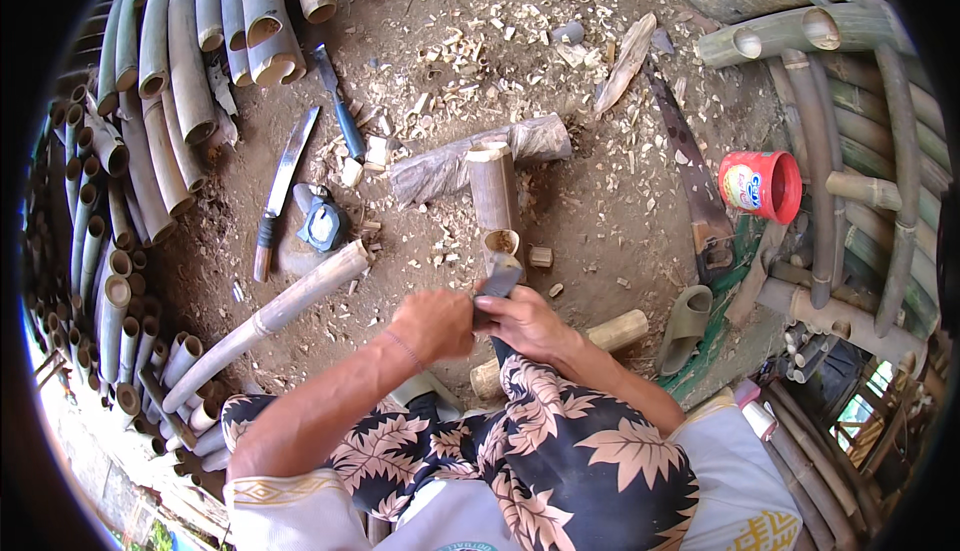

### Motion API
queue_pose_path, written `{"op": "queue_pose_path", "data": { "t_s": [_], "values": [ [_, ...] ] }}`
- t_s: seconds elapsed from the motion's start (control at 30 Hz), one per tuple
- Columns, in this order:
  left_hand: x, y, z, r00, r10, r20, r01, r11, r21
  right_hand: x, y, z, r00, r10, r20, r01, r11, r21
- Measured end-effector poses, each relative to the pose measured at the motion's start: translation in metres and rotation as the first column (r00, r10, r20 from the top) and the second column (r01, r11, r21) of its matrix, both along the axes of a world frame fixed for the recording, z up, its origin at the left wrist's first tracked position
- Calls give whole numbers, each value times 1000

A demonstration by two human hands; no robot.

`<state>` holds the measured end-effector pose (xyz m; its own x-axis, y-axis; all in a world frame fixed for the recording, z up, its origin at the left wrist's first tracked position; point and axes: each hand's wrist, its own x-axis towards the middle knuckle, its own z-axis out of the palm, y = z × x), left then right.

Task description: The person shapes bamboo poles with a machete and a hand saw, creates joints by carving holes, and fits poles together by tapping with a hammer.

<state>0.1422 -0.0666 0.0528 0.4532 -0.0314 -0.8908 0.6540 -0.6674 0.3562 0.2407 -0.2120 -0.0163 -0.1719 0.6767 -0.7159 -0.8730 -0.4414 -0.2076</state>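
- grey piece (501, 278): small, flat-looking, centre of the frame, held just beside the open near end of a bamboo tube (494, 186). material cannot be told.
- right hand (533, 324): pinching the grey piece, thumb laid over its lower part, fingers curled underneath.
- left hand (435, 324): curled into a fist against the piece's lower left; what is gripped inside is hidden.
- handling, judged by looks: light, stiff, not fragile; edges may be sharp. best held by the lower end, fingertips kept off the upper tip.
- bamboo tube: probably light and stiff, smooth-skinned, able to roll; best gripped mid-length. laid across a rough log (425, 175).
- in the way: log and tube directly above the hands; short bamboo length (618, 331) near the right forearm; long pole (270, 319) at lower left.
- edges around: machete (289, 173) and blue-handled chisel (341, 109) at upper left, saw (692, 171) at right.
- also seen: red tub (738, 179) at right, sandal (684, 331) at lower right, chips (470, 54) scattered up top.
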Motion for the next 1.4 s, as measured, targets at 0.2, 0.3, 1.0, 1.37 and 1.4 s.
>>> {"op": "queue_pose_path", "data": {
  "t_s": [0.2, 0.3, 1.0, 1.37, 1.4],
  "values": [
    [-2, -27, -51, 456, 865, 208, -811, 501, -303, 79, -53, 35, 872, -322, 369, 339, 941, 18],
    [6, -60, -117, 314, 848, 426, -914, 392, -107, 108, -70, 68, 737, -353, 577, 462, 886, -47],
    [11, -92, -40, 87, 981, -172, -862, -12, -507, 81, -32, 48, -48, 474, 879, -662, 644, -384],
    [54, -86, -92, -404, 704, -584, -592, -688, -420, 110, 65, 53, -461, 455, 762, -796, 168, -582],
    [58, -74, -77, -460, 569, -682, -475, -806, -352, 109, 70, 50, -528, 378, 761, -794, 98, -599]
  ]
}}
